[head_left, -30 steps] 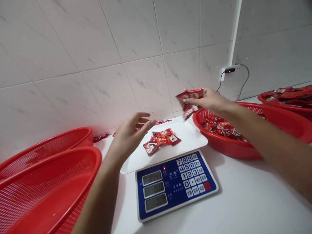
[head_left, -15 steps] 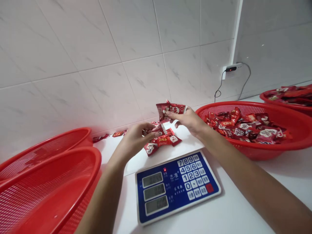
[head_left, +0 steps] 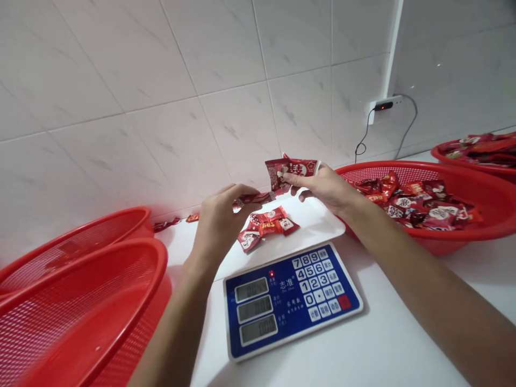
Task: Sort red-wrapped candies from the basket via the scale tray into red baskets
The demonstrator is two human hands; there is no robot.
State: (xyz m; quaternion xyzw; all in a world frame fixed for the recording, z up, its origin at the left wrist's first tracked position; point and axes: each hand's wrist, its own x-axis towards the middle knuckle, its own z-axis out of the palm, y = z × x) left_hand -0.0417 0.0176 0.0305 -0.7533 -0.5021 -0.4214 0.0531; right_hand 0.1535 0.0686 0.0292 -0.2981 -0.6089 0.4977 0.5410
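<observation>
My right hand (head_left: 322, 185) pinches a bunch of red candy packets (head_left: 292, 169) above the back of the white scale pan (head_left: 318, 220). My left hand (head_left: 220, 223) is closed on a single red packet (head_left: 253, 199), held just left of that bunch and over the pan. Several more red packets (head_left: 266, 228) lie in a small heap on the pan. The scale's blue front panel (head_left: 290, 295) with its keypad and three displays faces me.
A red mesh basket (head_left: 443, 236) full of red packets stands at the right, another (head_left: 475, 156) behind it. Two stacked red baskets (head_left: 72, 301) sit at the left. A few loose packets (head_left: 173, 221) lie by the tiled wall. A plugged socket (head_left: 382, 105) is on the wall.
My right hand carried its bunch of packets from over the right basket to above the scale pan. My left hand, open a second ago, has closed on one packet.
</observation>
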